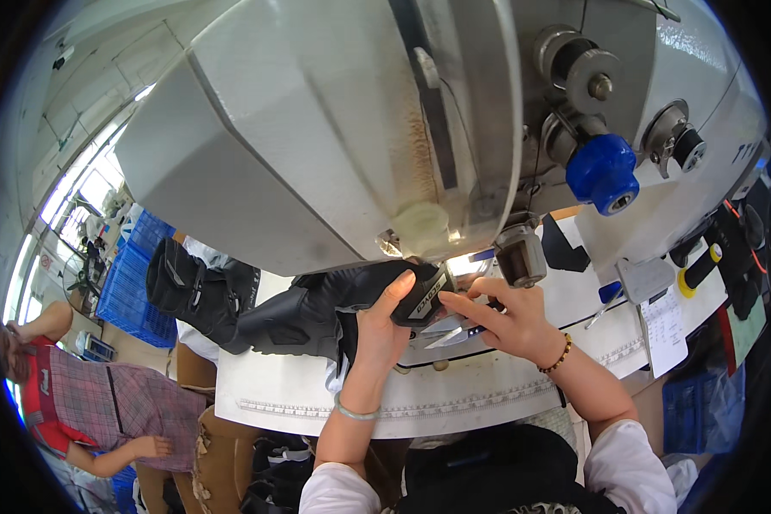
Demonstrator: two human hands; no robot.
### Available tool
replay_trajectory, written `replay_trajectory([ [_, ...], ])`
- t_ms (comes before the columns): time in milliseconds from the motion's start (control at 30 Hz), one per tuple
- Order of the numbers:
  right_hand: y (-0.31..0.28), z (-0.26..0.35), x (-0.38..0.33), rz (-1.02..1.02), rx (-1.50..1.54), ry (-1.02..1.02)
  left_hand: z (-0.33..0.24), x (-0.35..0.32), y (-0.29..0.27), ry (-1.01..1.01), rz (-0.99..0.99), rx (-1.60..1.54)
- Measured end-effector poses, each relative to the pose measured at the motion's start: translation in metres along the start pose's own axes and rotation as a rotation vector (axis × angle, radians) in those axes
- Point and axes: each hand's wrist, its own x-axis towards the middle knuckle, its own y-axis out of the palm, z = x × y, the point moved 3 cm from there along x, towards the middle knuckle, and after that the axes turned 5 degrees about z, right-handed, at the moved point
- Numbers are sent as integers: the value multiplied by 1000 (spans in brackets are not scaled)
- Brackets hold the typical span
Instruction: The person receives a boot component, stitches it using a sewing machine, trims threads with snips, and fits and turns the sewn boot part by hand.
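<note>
My left fingers [397,289] grip the smooth, black, panelled boot piece [293,325] by its lettered end, over the white counter [308,401] beneath the sewing machine [317,128]; my right fingers [481,312] grasp silver-bladed snips [456,336]. My left fingers cover part of the boot piece, the sewing machine hides its far edge, and I cannot tell whether the blades touch it.

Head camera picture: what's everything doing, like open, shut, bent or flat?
Left hand, grip closed on the black leather piece
Right hand, grip closed on the snips
Snips, blades look apart
Black leather piece, bent
Measuring tape, flat along the table
Sewing machine, can't tell if running
</note>
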Motion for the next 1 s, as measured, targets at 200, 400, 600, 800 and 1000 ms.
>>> replay_trajectory([
  [200, 1, 0, -1, 11, 30, 23, -1, 3, 2, -22, 4, -26],
  [400, 5, -1, -2, -23, 5, 20, -1, 8, -5, -59, 35, -11],
  [600, 5, 1, -1, 10, 19, 46, 1, 16, -13, -90, 133, -34],
  [800, 4, 4, 1, 24, 14, 80, -2, 15, -9, -84, 211, -3],
  [1000, 6, 4, -1, 11, 3, 81, -7, 14, -4, -88, 156, 35],
])
